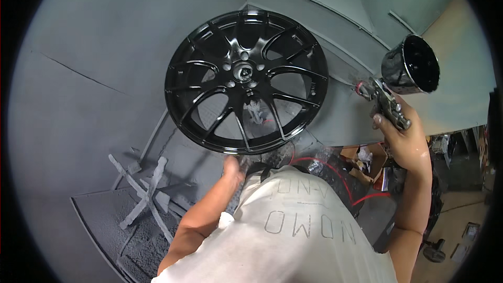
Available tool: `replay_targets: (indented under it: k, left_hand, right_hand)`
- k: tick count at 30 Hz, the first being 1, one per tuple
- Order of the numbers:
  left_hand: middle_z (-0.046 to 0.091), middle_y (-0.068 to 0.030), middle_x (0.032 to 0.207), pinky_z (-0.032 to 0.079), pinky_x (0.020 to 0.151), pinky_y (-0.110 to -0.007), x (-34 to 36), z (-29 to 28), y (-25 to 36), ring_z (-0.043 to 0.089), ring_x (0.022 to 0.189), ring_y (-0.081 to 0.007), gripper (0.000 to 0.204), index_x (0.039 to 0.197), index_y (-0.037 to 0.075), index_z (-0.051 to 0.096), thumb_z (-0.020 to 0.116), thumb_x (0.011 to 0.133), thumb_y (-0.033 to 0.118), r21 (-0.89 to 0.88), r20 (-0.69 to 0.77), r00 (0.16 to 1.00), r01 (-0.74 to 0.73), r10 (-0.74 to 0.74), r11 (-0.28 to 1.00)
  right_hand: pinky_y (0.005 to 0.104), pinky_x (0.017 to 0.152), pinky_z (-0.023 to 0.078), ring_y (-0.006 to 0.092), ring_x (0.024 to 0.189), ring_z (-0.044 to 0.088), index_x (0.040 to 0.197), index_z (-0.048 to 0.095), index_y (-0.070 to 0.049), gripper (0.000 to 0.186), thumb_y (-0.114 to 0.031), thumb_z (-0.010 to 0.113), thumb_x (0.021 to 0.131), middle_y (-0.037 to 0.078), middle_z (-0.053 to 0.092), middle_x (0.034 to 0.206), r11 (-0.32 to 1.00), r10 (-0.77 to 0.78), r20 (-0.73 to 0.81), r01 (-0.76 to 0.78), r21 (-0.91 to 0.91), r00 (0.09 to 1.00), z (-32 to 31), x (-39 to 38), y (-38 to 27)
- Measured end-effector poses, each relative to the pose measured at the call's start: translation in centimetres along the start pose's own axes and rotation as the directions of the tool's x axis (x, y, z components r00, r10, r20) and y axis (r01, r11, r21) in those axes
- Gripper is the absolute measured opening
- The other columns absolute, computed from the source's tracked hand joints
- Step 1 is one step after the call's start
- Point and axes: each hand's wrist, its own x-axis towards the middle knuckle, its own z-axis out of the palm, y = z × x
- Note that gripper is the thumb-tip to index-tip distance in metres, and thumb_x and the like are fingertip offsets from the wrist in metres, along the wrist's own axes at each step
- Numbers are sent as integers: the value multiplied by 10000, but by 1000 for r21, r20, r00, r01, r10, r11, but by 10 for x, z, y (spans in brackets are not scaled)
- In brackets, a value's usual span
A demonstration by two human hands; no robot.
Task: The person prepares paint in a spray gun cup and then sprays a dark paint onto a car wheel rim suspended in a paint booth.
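The spray gun [388, 106] is clasped in the right hand [407, 144], and the black wheel [242, 79], its lower edge just by the left hand [232, 168], whose grip cannot be told, appears glossily coated across its 5-holed face, further coats being unjudgeable.

Cardbd box [379, 156] w/ white scrap [365, 153] on R, gray X-shaped frame [149, 195] lower L.
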Motion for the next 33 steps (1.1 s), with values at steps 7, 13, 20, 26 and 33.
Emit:
replay_targets:
  k: [7,13,20,26,33]
  left_hand:
    - [530,-149,1181,486,933,-455,4,7,-35,538,1098,-283,226,1080,37,511,415,877,13,112,240,936,237,-258,965]
    - [513,-139,1119,499,892,-473,28,-12,-31,546,983,-299,120,937,47,500,429,857,-8,90,253,891,366,-376,926]
    - [547,-93,989,497,842,-406,41,-43,0,557,887,-244,112,896,72,540,433,881,44,-46,137,978,164,-156,985]
    - [616,-24,918,440,788,-373,78,-71,53,530,823,-172,230,1005,121,607,398,985,215,-50,-35,977,-213,211,976]
    - [614,-22,921,479,755,-376,44,-44,43,554,871,-184,199,1017,149,606,409,995,159,51,34,999,-40,39,998]
  right_hand:
    - [229,505,424,62,719,546,1340,561,-63,420,-113,615,926,-2,598,806,999,-12,-33,14,42,999,23,46,-25]
    - [231,515,438,70,723,566,1288,591,-75,384,-178,630,920,-18,620,882,996,-44,9,43,76,999,43,89,-47]
    - [232,526,443,62,728,560,1249,615,-85,336,-160,617,921,-30,603,828,997,-52,33,50,65,998,57,109,-58]
    - [244,518,447,67,717,546,1220,635,-77,312,-150,614,918,-27,584,790,999,-39,37,40,-25,999,56,111,-61]
    - [240,512,441,67,691,549,1208,634,-83,297,-152,610,920,-26,591,802,1000,11,73,-11,-3,997,55,110,-59]
